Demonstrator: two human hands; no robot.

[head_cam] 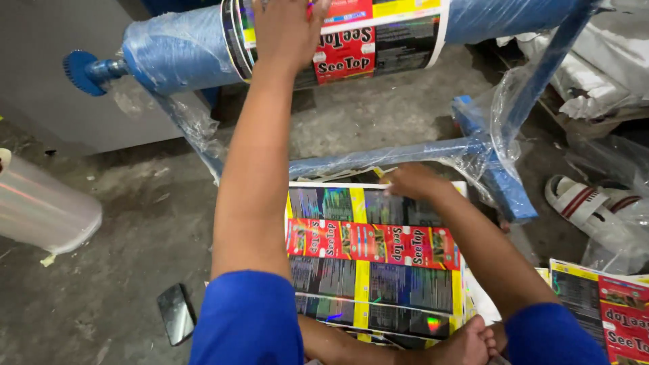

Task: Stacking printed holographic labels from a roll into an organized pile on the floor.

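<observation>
Left hand (287,30) pressed flat on printed label sheet (351,40) wrapped over blue roller (176,47); right hand (412,182) flat on stacked sheets (372,270) below roller. Likely risk: skewed sheet from uneven pull.

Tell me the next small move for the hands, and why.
Probably draw the printed sheet down off the roller. The left hand lies on the printed sheet wrapped over it, while the right hand rests at the far edge of the stack below, seemingly steadying it.
</observation>
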